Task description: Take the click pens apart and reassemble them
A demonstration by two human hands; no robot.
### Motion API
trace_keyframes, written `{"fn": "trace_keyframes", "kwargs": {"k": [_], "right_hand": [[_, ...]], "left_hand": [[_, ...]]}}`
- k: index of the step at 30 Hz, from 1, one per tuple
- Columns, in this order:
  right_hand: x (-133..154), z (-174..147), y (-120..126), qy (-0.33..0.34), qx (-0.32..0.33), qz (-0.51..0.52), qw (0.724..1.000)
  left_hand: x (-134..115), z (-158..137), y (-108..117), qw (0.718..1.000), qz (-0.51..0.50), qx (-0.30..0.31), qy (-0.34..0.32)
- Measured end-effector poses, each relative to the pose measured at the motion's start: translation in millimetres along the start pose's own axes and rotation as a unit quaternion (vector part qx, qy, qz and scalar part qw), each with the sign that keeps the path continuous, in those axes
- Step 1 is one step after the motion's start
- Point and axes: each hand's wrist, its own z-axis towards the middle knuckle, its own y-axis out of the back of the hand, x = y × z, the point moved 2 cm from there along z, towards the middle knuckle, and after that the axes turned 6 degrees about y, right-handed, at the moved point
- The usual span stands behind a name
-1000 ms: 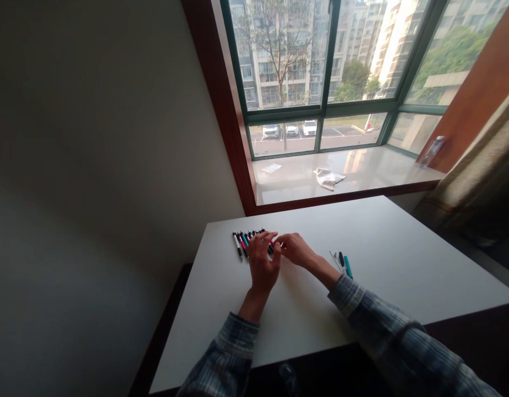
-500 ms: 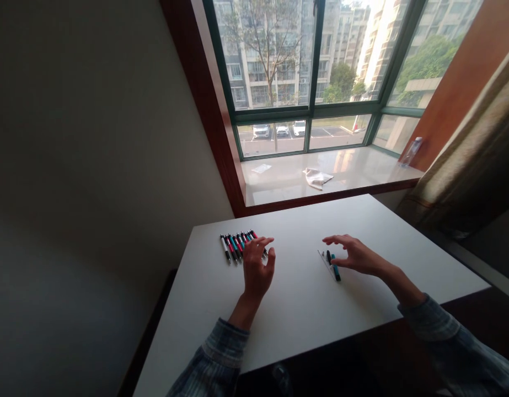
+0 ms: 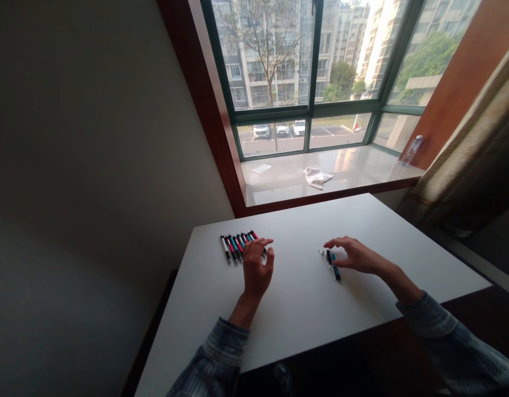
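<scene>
A row of several pens [image 3: 234,246] in white, red, teal and black lies side by side toward the table's left. My left hand [image 3: 258,266] hovers at the right end of that row, thumb and fingers apart, holding nothing and hiding some of the pens. Over on the right, my right hand [image 3: 351,255] is held open above a small group of pen parts. In that group are a teal and black barrel piece [image 3: 336,269], a short black piece [image 3: 329,257] and a thin pale refill [image 3: 326,264]. Whether the right thumb touches the teal piece I cannot tell.
The white table [image 3: 298,314] stands against the wall and a windowsill [image 3: 279,187]. On the sill are a crumpled white cloth [image 3: 317,177], a flat paper [image 3: 261,169] and a clear bottle [image 3: 412,150]. A curtain [image 3: 456,138] hangs at the right.
My right hand has shifted very slightly and sits a touch lower over the pen parts. The left hand and the row of pens look the same.
</scene>
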Motion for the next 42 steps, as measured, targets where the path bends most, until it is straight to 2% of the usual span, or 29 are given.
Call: {"fn": "trace_keyframes", "kwargs": {"k": [9,11,13,15,17,21,24,26,29,33,36,39,42], "right_hand": [[-6.2,6.3,-5.3,0.006,0.012,-0.025,1.0],[-5.1,7.1,-3.6,0.011,-0.006,-0.035,0.999],[3.4,8.4,-1.6,0.024,-0.055,-0.046,0.997],[21.4,10.4,-2.6,0.059,-0.119,-0.05,0.99],[46.8,13.1,-9.4,0.118,-0.162,-0.041,0.979],[94.0,20.7,-35.0,0.191,-0.158,-0.022,0.968],[109.4,26.1,-49.0,0.2,-0.151,-0.019,0.968],[107.9,28.1,-51.2,0.195,-0.146,-0.011,0.97],[89.4,26.7,-43.3,0.167,-0.147,0.002,0.975],[46.8,18.1,-23.5,0.057,-0.158,-0.042,0.985],[24.1,12.8,-15.1,-0.003,-0.127,-0.083,0.988],[18.6,13.7,-14.0,-0.022,-0.092,-0.102,0.99],[24.6,19.9,-15.7,-0.026,-0.095,-0.101,0.99]], "left_hand": [[0.4,0.1,-0.4,1.0,0.0,0.007,0.004],[0.4,0.1,-0.9,1.0,0.003,0.008,0.005],[-1.0,-0.5,-2.1,1.0,-0.004,0.022,0.008],[-4.1,-2.2,-4.8,0.997,-0.038,0.057,0.022],[-8.1,-4.9,-9.4,0.986,-0.103,0.12,0.055],[-14.4,-10.9,-20.2,0.923,-0.243,0.269,0.128],[-12.6,-10.9,-22.8,0.902,-0.279,0.296,0.145],[-9.0,-9.5,-22.5,0.899,-0.288,0.288,0.159],[-4.1,-7.9,-20.8,0.908,-0.276,0.263,0.177],[-2.8,-7.6,-18.4,0.942,-0.202,0.212,0.162],[-4.6,-7.6,-18.2,0.954,-0.176,0.194,0.144],[-5.5,-7.2,-18.7,0.958,-0.159,0.192,0.142],[-5.0,-6.8,-19.2,0.96,-0.15,0.186,0.148]]}}
